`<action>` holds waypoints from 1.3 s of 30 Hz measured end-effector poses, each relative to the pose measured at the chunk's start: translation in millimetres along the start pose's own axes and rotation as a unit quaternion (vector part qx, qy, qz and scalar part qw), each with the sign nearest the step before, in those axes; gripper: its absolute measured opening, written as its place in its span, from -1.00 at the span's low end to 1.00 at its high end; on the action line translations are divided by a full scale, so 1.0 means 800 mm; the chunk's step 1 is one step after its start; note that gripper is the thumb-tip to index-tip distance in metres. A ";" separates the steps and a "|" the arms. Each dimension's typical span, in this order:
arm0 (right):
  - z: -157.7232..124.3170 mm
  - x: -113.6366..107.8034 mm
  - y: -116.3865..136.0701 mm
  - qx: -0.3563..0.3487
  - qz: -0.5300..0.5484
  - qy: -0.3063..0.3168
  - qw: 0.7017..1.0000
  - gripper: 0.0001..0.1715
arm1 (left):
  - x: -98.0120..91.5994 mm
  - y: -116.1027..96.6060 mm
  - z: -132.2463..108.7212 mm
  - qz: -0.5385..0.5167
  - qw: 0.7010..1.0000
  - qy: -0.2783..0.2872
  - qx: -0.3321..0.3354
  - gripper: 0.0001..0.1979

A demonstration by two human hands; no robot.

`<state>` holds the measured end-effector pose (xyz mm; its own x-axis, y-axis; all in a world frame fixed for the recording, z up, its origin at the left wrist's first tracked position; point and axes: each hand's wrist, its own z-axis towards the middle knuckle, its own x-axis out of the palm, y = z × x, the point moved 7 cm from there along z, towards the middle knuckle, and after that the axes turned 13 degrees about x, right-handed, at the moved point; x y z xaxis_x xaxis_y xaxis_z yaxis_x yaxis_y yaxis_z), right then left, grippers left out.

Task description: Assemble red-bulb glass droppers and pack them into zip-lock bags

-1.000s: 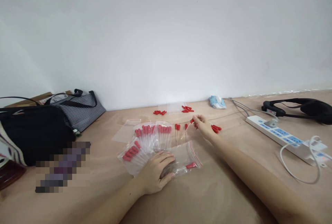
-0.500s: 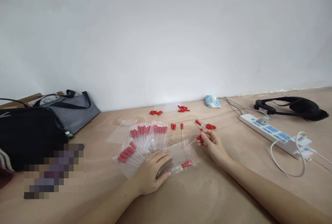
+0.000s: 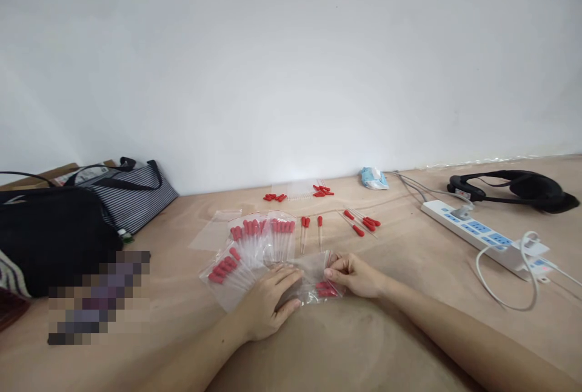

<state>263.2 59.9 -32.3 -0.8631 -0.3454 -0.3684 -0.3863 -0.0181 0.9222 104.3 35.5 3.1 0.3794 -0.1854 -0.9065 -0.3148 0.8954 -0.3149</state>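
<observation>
A clear zip bag (image 3: pixel 310 271) lies in front of me, its mouth facing right. Inside show red-bulbed droppers (image 3: pixel 326 291), bulbs near the mouth. My left hand (image 3: pixel 273 298) lies flat over the bag's left part, thumb apart from the fingers. At the mouth, my right hand (image 3: pixel 352 275) pinches the bag's edge; anything else between its fingertips is hidden. Beyond the bag lie a pair of droppers (image 3: pixel 305 231) and a single dropper (image 3: pixel 320 231). Several more loose droppers (image 3: pixel 358 230) are behind my right hand.
Filled zip bags (image 3: pixel 282 237) fan out behind my left hand, with a flat plastic bag (image 3: pixel 213 231) beside them. More droppers (image 3: pixel 322 191) lie near the wall. A power strip (image 3: pixel 477 228), black headgear (image 3: pixel 536 189), a blue packet (image 3: pixel 374 178) and a striped bag (image 3: pixel 136 195) surround the workspace.
My right hand has moved left and toward me, from beside the bag to its mouth. The dropper it held has gone into the bag, where more red bulbs show. My left hand stays put.
</observation>
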 end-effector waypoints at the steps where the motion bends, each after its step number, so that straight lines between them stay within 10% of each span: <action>1: 0.006 -0.006 0.000 0.010 -0.007 0.000 1.000 -0.46 | 0.001 0.001 0.000 0.003 1.000 0.005 0.003 -0.59; 6: 0.049 -0.088 -0.003 0.121 -0.078 -0.290 0.946 -0.74 | 0.006 0.006 -0.001 0.007 1.000 0.002 0.011 -0.63; 14: 0.129 -0.089 -0.005 0.161 -0.070 -0.338 0.924 -0.83 | 0.009 0.005 -0.002 0.010 1.000 0.018 0.005 -0.61; 22: 0.027 -0.132 -0.021 0.026 0.126 -0.408 0.904 -0.58 | 0.011 0.005 -0.002 0.010 1.000 0.029 0.000 -0.60; 33: -0.018 -0.065 -0.025 0.021 0.308 -0.329 0.893 -0.52 | 0.004 0.001 0.000 0.008 1.000 0.019 -0.016 -0.43; 39: -0.013 -0.030 -0.020 0.077 0.226 -0.206 0.949 -0.58 | 0.002 -0.001 0.001 -0.009 1.000 0.001 -0.017 -0.33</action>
<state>293.1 58.8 -36.8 -0.9936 0.1116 0.0168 0.0381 0.1921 0.9806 105.6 34.9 1.7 0.3830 -0.2031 -0.9011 -0.3372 0.8775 -0.3411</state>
